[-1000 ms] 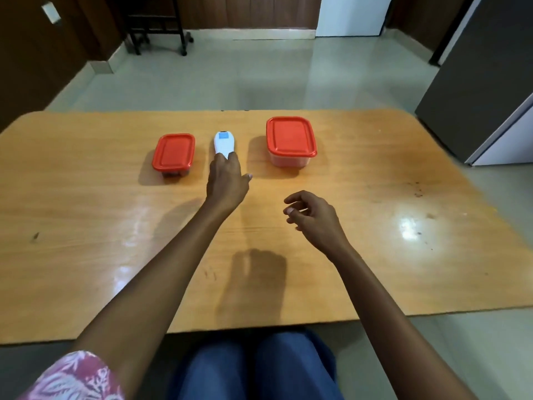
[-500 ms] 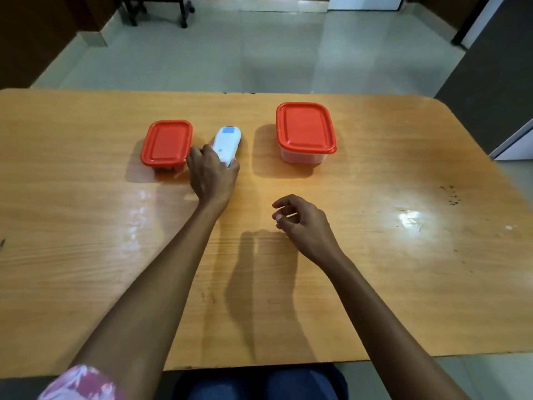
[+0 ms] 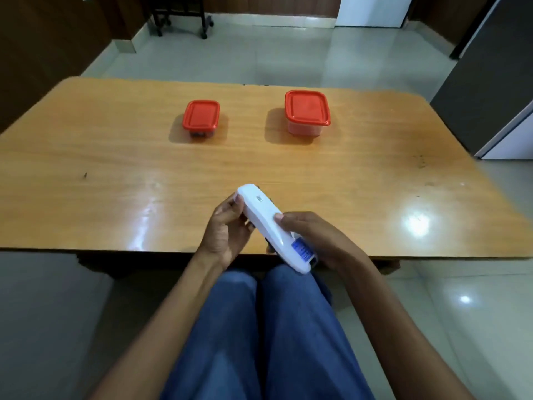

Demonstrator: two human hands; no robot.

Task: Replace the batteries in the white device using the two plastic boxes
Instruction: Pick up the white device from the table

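Note:
The white device is held in the air over the near edge of the wooden table, its blue display end pointing toward me. My left hand grips its far end from the left. My right hand wraps its near part, thumb on top. Two closed plastic boxes with red lids stand at the far side: a small box on the left and a larger box on the right. Dark items show dimly through the small box's wall.
My knees in blue trousers are just below the table's front edge. A grey cabinet stands to the right of the table. A dark wheeled stand is on the tiled floor beyond.
My left hand picked the device up from between the boxes and brought it back to the table's near edge. My right hand closed on it, and the device is turned with its display toward me.

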